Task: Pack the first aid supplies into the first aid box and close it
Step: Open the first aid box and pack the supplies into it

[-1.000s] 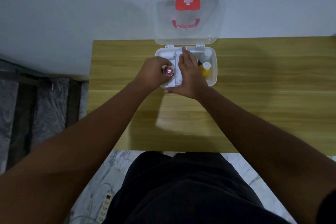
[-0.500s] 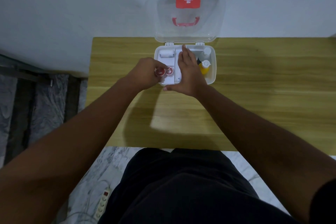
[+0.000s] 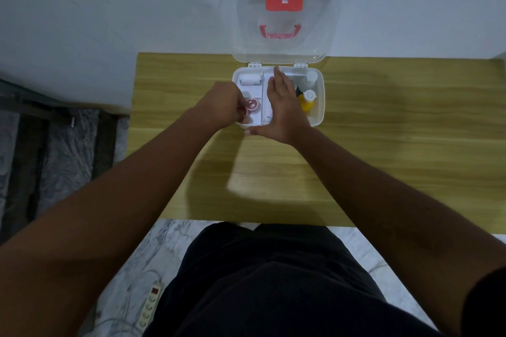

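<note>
Open first aid box (image 3: pixel 319 107) on desk (image 3: pixel 383 117) holds gauze roll (image 3: pixel 249 80), yellow bottle (image 3: pixel 307 102); left hand (image 3: pixel 223 108) pinches red-capped jar (image 3: pixel 242 110), right hand (image 3: pixel 284 107) flat, fingers together.

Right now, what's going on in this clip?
A person is packing a white first aid box on a wooden table. The left hand is setting small red-capped items into the near-left compartment, while the right hand rests flat across the middle. A yellow bottle is already inside. The clear lid stands open.

Dim and bluish overall. Soft arm shadows on the table (image 3: pixel 383 123). Wide-angle bending at the edges.
</note>
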